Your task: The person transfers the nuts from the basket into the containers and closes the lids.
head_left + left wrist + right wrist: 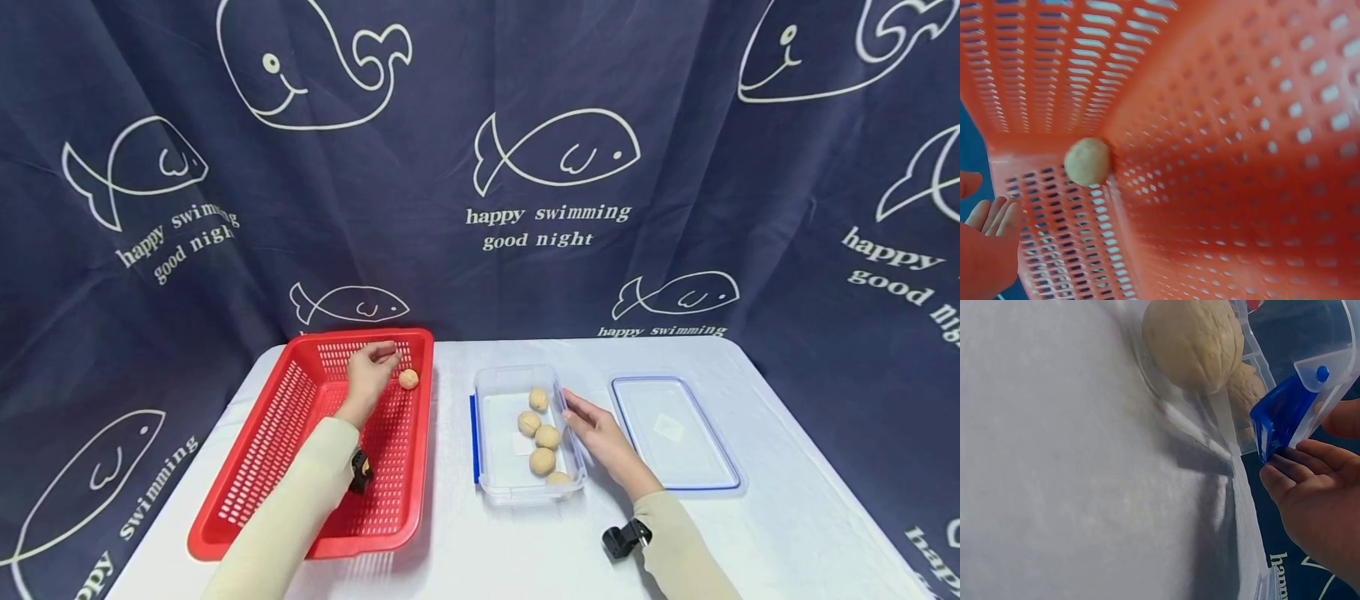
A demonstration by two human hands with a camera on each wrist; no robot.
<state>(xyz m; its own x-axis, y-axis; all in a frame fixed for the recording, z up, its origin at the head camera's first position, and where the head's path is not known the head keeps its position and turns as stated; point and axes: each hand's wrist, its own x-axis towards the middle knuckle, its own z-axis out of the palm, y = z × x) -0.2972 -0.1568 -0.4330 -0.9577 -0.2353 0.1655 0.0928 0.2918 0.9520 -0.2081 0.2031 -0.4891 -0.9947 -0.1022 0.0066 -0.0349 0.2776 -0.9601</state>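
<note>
Over the far end of a red perforated basket [408,517], my left hand [369,377] bends its fingers with nothing between them. Just right of its fingertips lies a walnut [408,379], which the left wrist view shows as a round walnut [1087,162] in the basket's corner, apart from the hand [991,256]. My right hand [603,437] touches the right side of a clear plastic box [498,493]. In the right wrist view its nearly straight fingers [1310,464] rest by the blue latch [1288,415]. Several walnuts [543,461] sit inside the box.
The box's clear lid [675,433] with a blue seal lies flat at the right, partly behind the right arm. A white cloth [457,550] covers the table. Behind it hangs a dark blue curtain [435,192] printed with fish.
</note>
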